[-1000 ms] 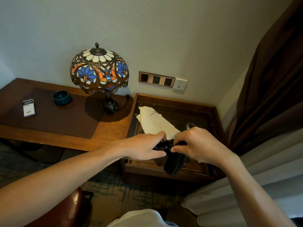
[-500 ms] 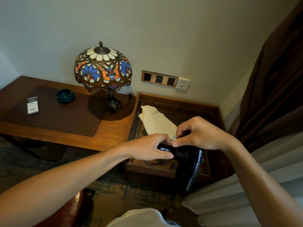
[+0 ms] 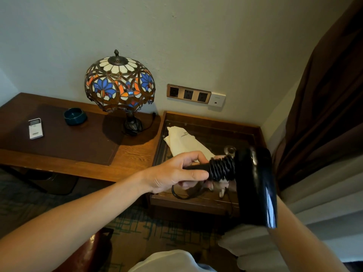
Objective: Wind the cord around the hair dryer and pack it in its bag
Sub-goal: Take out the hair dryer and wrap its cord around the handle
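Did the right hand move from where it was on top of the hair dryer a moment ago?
Yes. The right hand has dropped below the hair dryer, toward the side table's near edge; only its fingertips show.

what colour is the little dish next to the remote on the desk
Dark teal, glossy. The dish shows in the head view, right of the white remote.

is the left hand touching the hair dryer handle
Touching. The head view shows the left hand with fingers curled round the hair dryer handle.

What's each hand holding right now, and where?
The left hand grips the hair dryer by the handle's bare end, beside the wound cord. The right hand is mostly hidden behind the dryer; cannot tell.
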